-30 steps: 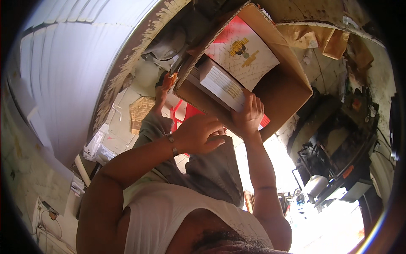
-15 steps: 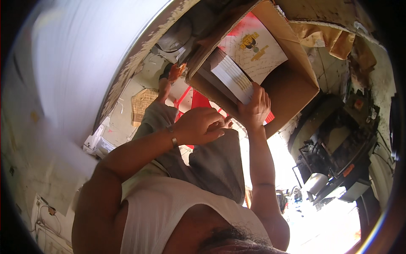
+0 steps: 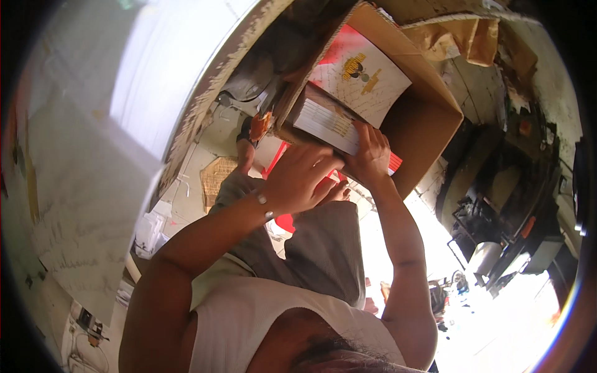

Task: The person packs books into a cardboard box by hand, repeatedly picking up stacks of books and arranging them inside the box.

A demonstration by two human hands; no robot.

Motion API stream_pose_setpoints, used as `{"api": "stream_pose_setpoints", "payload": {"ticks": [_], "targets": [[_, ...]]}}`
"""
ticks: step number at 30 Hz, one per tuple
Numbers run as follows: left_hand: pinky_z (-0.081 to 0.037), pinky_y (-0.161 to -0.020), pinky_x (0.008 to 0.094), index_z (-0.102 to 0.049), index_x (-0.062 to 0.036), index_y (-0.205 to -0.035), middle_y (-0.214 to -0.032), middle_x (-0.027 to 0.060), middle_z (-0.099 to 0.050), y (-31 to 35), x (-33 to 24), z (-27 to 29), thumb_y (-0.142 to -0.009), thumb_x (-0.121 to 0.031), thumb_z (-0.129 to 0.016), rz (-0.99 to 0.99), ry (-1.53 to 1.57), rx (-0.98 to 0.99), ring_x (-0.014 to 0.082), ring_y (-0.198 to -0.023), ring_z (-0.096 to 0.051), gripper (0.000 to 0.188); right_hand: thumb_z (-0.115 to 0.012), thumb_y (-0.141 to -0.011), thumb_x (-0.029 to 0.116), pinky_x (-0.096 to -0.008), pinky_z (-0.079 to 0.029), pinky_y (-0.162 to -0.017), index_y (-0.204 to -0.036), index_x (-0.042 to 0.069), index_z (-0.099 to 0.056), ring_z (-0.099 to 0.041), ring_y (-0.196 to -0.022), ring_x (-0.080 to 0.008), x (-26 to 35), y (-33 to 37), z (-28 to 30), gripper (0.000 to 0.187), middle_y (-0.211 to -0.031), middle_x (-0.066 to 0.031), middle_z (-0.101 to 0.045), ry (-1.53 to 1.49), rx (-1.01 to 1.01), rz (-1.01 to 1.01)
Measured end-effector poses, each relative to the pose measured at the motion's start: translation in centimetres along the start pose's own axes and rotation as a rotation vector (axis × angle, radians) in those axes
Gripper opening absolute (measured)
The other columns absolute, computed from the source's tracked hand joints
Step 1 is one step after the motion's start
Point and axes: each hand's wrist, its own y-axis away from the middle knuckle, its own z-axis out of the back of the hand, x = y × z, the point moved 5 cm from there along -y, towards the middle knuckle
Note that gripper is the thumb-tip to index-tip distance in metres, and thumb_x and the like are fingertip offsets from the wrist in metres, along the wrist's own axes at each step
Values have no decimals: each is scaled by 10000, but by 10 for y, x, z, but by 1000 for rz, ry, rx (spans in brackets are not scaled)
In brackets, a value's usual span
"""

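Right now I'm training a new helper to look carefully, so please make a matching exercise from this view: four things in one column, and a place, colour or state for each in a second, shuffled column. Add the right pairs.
Things
1. Right hand
2. Left hand
3. Red-and-white cover
4. Cardboard box

Places, colours, states
A. Bears a yellow design
B. Brown and open at the top
C. At the right end of the stack of booklets
D. Has a bracelet at its wrist

Right pairs: 1-C, 2-D, 3-A, 4-B
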Motion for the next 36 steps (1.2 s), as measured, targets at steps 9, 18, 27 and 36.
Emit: {"api": "stream_pose_setpoints", "payload": {"ticks": [9, 18, 27, 36], "targets": [[-378, -1014, 462, -537, -46, -1302, -1104, 107, -634, -95, 43, -69, -728, -71, -712, -4, -562, 549, 276, -1056, -618, 600, -718, -628, 53, -461, -514, -811, -1131, 29, -552, -616, -917, -339, -11, 4, -8, 531, -1004, -122, -617, -83, -41, 44], [-509, -753, 403, -602, -49, -1084, -922, 82, -692, -83, 61, -69, -718, -64, -709, -68, -582, 602, 260, -866, -686, 382, -714, -767, 181, -407, -487, -940, -1263, 21, -543, -617, -1024, -269, -51, -21, -2, 549, -1144, -129, -655, -742, 381, -134], [-505, -698, 403, -629, -70, -1021, -880, 100, -698, -79, 66, -77, -710, -63, -704, -45, -468, 536, 267, -812, -698, 320, -522, -998, 597, -346, -368, -1100, -1536, 11, -363, -500, -1271, -219, -32, -90, -81, 812, -1397, -150, -548, -1081, 890, -430], [-541, -650, 398, -632, -72, -983, -860, 117, -712, -80, 69, -76, -681, -63, -713, -37, -475, 515, 276, -793, -715, 313, -462, -966, 722, -367, -245, -1213, -1563, -8, -316, -338, -1476, -262, -51, -75, -140, 954, -1573, -202, -402, -899, 884, -372]]}}
